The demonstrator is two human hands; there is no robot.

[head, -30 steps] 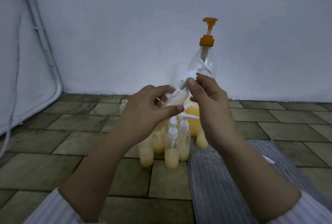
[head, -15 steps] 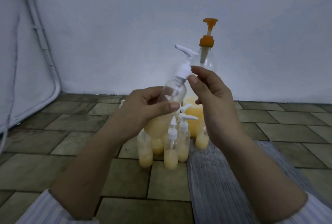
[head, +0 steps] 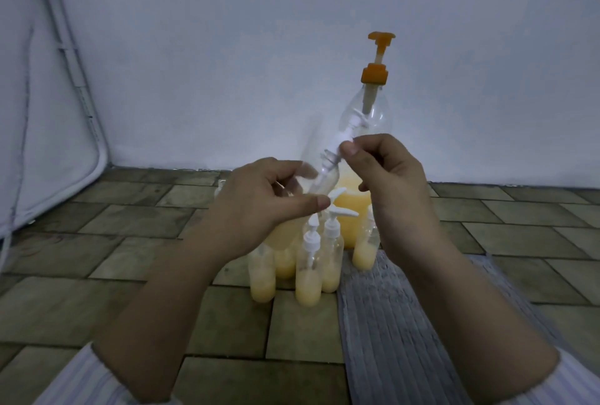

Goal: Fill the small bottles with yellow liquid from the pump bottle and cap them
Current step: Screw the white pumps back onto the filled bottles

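My left hand (head: 259, 206) grips a small clear bottle (head: 321, 177) with yellow liquid in its lower part, held tilted in front of me. My right hand (head: 383, 177) pinches the white pump cap (head: 341, 141) at the bottle's neck. Behind them stands the large pump bottle (head: 367, 122) with an orange pump head (head: 376, 73), yellow liquid low in it. On the floor below my hands stand several small bottles (head: 308, 274) holding yellow liquid, some with white pump caps.
The floor is brown-green tile (head: 130, 255). A grey ribbed mat (head: 389, 323) lies to the right of the bottles. A white wall (head: 227, 63) runs behind, and a white padded panel with cables (head: 48, 112) stands on the left.
The held bottle's white cap has turned: its nozzle pointed up and left half a second ago and now points away toward the big bottle. My right fingers have shifted on the cap.
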